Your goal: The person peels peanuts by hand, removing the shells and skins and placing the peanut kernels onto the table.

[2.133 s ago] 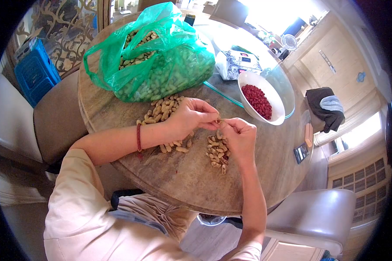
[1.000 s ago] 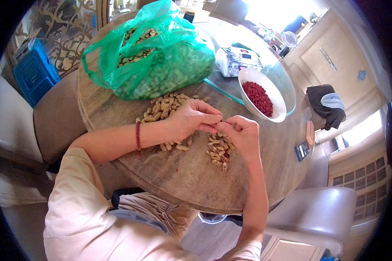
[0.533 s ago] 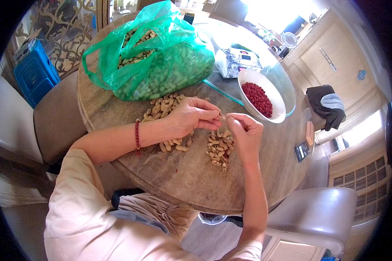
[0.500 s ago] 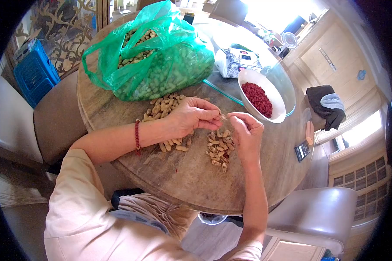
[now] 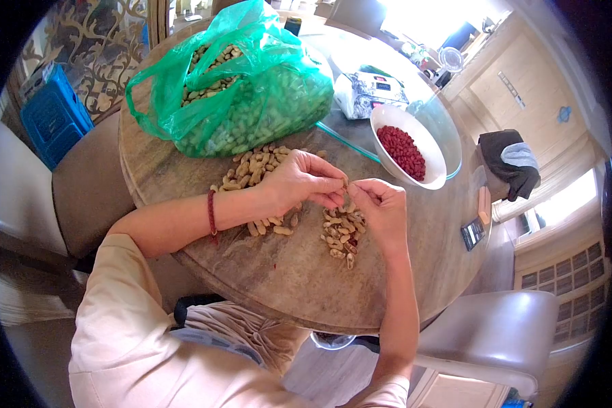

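Note:
Above the table, my left hand (image 5: 306,180) is closed, its thumb and fingers pinching a peanut shell (image 5: 347,185). My right hand (image 5: 382,206) meets it from the other side, thumb and forefinger closed at the same shell. The shell is small and mostly covered by the fingertips. Under the hands lies a heap of cracked peanut shells (image 5: 343,234). Whole unshelled peanuts (image 5: 251,166) are piled beyond and beneath my left forearm. To the right of my right hand, a white bowl (image 5: 433,153) contains red-skinned peanut kernels (image 5: 401,151).
A large green plastic bag (image 5: 279,102) of unshelled peanuts stands at the table's back left. Beside the bowl lies a white patterned pack (image 5: 368,94). A dark phone-like object (image 5: 472,235) rests near the right edge of the round table (image 5: 306,279). Chairs (image 5: 489,330) surround it.
My right hand has shifted slightly left, bringing its fingertips against those of my left hand at the shell. A bit of red now shows among the cracked shells.

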A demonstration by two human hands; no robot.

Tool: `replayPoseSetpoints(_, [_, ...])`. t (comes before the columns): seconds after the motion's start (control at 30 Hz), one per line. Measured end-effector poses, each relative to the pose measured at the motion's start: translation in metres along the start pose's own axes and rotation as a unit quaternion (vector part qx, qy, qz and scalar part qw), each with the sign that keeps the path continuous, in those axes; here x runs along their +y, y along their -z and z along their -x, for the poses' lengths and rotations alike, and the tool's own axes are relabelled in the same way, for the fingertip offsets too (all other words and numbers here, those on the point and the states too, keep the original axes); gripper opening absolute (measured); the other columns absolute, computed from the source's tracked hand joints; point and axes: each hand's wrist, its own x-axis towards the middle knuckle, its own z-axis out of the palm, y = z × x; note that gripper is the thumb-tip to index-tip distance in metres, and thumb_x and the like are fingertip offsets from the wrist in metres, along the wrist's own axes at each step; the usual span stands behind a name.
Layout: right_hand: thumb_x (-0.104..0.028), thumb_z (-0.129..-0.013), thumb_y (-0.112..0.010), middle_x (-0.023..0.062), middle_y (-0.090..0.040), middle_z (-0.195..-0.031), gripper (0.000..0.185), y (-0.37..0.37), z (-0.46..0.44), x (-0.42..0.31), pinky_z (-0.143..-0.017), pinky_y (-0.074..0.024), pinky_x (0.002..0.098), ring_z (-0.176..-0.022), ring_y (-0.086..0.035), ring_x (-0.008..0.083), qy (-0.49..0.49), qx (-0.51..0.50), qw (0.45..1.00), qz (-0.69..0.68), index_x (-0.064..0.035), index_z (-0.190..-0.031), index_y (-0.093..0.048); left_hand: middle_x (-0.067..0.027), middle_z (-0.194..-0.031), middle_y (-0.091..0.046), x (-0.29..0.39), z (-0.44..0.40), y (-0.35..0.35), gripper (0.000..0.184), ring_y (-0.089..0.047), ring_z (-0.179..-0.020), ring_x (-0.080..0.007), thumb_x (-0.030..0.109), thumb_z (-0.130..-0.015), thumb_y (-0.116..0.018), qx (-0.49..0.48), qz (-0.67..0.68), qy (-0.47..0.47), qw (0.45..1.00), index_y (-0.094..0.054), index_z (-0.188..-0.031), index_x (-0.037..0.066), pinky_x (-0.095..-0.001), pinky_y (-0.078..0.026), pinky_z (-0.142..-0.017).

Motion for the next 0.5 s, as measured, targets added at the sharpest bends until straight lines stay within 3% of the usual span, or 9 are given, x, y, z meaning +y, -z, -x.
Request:
replayPoseSetpoints(0.1, [-0.007,-0.078,-0.063,-0.0058,-0.048,-0.055,0.01,-0.002,0.0,0.001,-0.046,-0.0324,0.0195,-0.052,-0.039,0.001,0.001,0.006,1.0,0.022,0.0023,-0.076,-0.064,-0.0157,-0.081,-0.064,0.0,0.0,-0.002,0.016,-0.065,-0.069,-0.0188,0.004,-0.08,-0.062,0.017,-0.011,-0.031,0.999,-0.061,-0.091,-0.008,-0.0277,-0.056,-0.062])
replayPoseSetpoints(0.33, [-0.01,-0.077,-0.063,-0.0042,-0.046,-0.052,0.011,-0.004,0.002,-0.008,-0.044,-0.0316,0.0207,-0.051,-0.038,0.0016,0.001,0.032,0.999,0.028,0.0012,-0.076,-0.063,-0.0156,-0.086,-0.064,0.0,0.001,-0.001,0.019,-0.065,-0.075,-0.0198,0.005,-0.081,-0.062,0.004,-0.039,-0.052,0.998,-0.061,-0.096,-0.006,-0.0301,-0.056,-0.068])
replayPoseSetpoints(0.5, [-0.012,-0.075,-0.065,0.005,-0.041,-0.048,0.01,-0.007,0.003,-0.009,-0.043,-0.0328,0.0251,-0.043,-0.037,0.0079,0.064,0.063,0.985,0.149,-0.0021,-0.075,-0.063,-0.0138,-0.086,-0.064,-0.004,0.0,0.001,0.02,-0.065,-0.076,-0.0193,0.005,-0.081,-0.062,0.019,0.025,0.0,1.0,-0.061,-0.098,-0.005,-0.0292,-0.056,-0.068])
